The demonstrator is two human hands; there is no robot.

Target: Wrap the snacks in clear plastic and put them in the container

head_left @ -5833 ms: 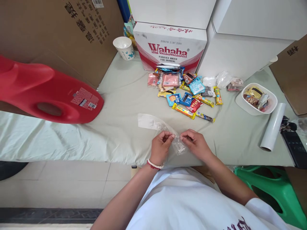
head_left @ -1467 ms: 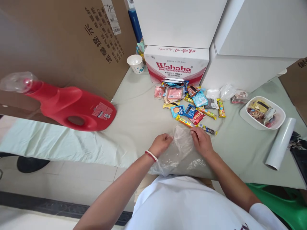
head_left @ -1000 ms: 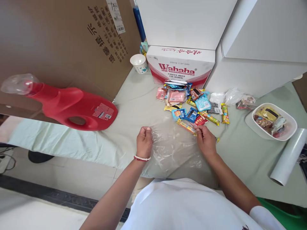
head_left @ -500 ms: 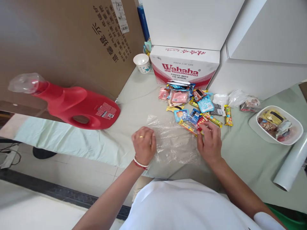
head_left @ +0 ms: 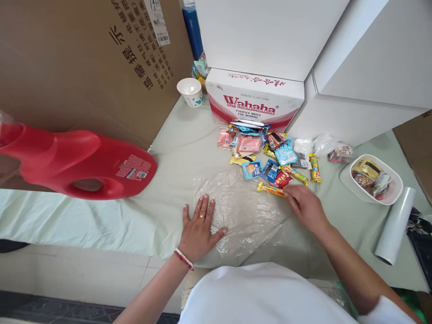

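A cloth-covered table [head_left: 182,148] fills the middle of the frame, with a big cardboard box [head_left: 67,67] at upper left and a red bottle [head_left: 77,148] at left. The Wahaha carton [head_left: 253,103], top centre, backs a heap of wrapped packets [head_left: 249,144], perhaps stopping them sliding away. Clear plastic [head_left: 246,211] lies spread below centre, in front of the person. The hands are well apart: the left hand [head_left: 199,231] presses flat on its left side, fingers splayed, probably to smooth or steady it; the right hand [head_left: 308,207] curls at the end of a yellow-orange bar [head_left: 271,190] beside its upper right edge. Fingertips hide that end, so whether they pinch it I can't tell.
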